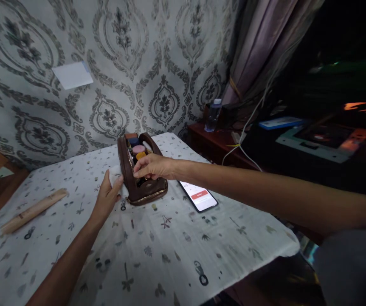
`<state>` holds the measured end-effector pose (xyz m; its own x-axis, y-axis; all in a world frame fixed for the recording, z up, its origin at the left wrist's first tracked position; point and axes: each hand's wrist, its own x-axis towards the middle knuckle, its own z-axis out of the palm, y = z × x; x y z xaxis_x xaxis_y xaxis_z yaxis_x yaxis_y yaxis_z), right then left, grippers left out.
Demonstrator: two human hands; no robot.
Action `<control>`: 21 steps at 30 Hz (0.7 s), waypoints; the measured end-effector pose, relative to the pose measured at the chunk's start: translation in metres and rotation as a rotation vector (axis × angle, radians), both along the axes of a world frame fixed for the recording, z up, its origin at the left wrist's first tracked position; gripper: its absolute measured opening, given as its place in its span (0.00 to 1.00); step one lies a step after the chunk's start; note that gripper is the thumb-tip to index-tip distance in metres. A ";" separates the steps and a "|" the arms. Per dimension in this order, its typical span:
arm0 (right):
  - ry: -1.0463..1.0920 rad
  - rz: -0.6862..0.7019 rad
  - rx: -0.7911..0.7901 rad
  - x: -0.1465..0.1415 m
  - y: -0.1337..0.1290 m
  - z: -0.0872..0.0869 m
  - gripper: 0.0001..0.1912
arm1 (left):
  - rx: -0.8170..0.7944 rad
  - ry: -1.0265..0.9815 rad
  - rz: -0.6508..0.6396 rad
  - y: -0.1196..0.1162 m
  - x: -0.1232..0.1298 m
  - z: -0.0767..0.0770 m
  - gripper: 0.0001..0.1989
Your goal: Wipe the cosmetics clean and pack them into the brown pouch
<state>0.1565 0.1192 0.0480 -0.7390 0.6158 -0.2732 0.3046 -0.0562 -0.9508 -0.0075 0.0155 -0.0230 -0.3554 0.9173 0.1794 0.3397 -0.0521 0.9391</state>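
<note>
A brown zip pouch (128,170) lies unzipped on the patterned tablecloth, packed with small items. Among them show a pink round lid (139,149), an orange-yellow cap (140,155) and a dark blue item (133,141). My right hand (151,166) reaches across the opening, thumb and fingers pinched together near the pouch's left zip edge; whatever they grip is hidden. My left hand (108,193) is at the pouch's left side, its thumb and fingers around a crumpled white tissue (115,171) that lies against the pouch wall.
Right of the pouch lies a phone (202,199) with a lit screen. A long beige packet (35,210) is on the left of the tablecloth (157,263). A water bottle (213,115) and white cable (249,121) are at the back right, near a dark desk.
</note>
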 end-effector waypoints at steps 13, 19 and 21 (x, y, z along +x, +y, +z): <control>-0.210 -0.047 0.765 0.033 0.000 -0.021 0.11 | 0.003 -0.109 0.025 -0.004 0.003 -0.007 0.25; -0.321 0.071 0.894 0.033 -0.001 -0.015 0.15 | -0.019 -0.130 0.023 -0.006 0.004 -0.008 0.25; -0.326 0.111 0.882 0.033 0.000 -0.013 0.15 | -0.006 -0.141 0.011 -0.006 0.004 -0.009 0.25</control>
